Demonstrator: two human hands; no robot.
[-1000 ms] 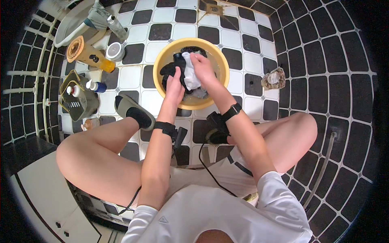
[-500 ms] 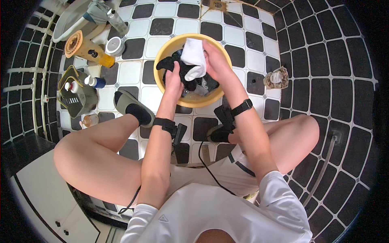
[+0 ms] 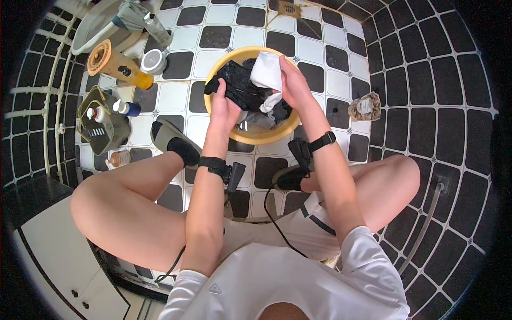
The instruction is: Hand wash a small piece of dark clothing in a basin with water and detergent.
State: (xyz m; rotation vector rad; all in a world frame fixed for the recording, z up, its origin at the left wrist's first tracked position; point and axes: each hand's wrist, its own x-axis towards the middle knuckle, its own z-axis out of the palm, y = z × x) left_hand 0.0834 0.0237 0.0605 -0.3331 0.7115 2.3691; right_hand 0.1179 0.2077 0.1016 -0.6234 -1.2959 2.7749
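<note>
A yellow plastic basin [image 3: 255,140] stands on the tiled floor between my feet, with wet dark and grey clothes [image 3: 260,121] and some water in it. Over its left half my left hand [image 3: 224,106] is closed on a black garment [image 3: 241,88], thumb on top; the garment's exact kind is unclear. My right hand [image 3: 296,85] grips a white sock [image 3: 266,72] by its right side, above the basin's far right part. The sock hangs down and overlaps the black garment's right edge. The fingertips of both hands are partly hidden by the cloth.
Left of the basin are a tipped yellowish jug [image 3: 120,66], a white round tub [image 3: 154,62], a clear pump bottle [image 3: 158,31], a blue bottle [image 3: 127,108] and a grey basket [image 3: 105,130]. A small bag [image 3: 365,108] lies by the right wall. A floor drain [image 3: 288,9] is at the far end.
My right hand has shifted slightly right with the white sock. My left hand has moved a little left, and the black garment is now spread wider between the hands.
</note>
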